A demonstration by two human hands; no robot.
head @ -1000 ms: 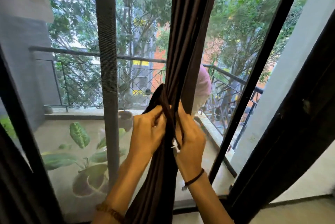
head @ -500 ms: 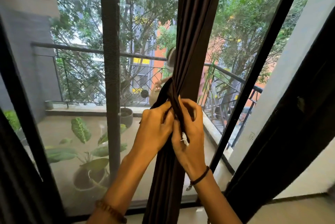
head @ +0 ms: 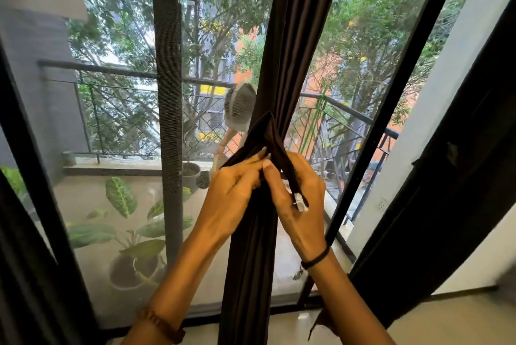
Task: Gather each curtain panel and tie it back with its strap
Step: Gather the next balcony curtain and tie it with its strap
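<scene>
Bright daylight floods through the window, leaving the interior dark; edges bend and blur slightly.

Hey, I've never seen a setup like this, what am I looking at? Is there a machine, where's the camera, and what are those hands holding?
There is no machine: these are a person's two bare hands. The view comes from one wide-angle camera worn on the person's head, looking forward and down, so you see what the person sees. There is no table; the work is at a glass door. The dark curtain panel hangs gathered into a bundle, with its strap looped round it. The left hand and the right hand each pinch the strap, and a white tag sits at the strap's end. Outside is a balcony with a railing and a potted plant.
</scene>
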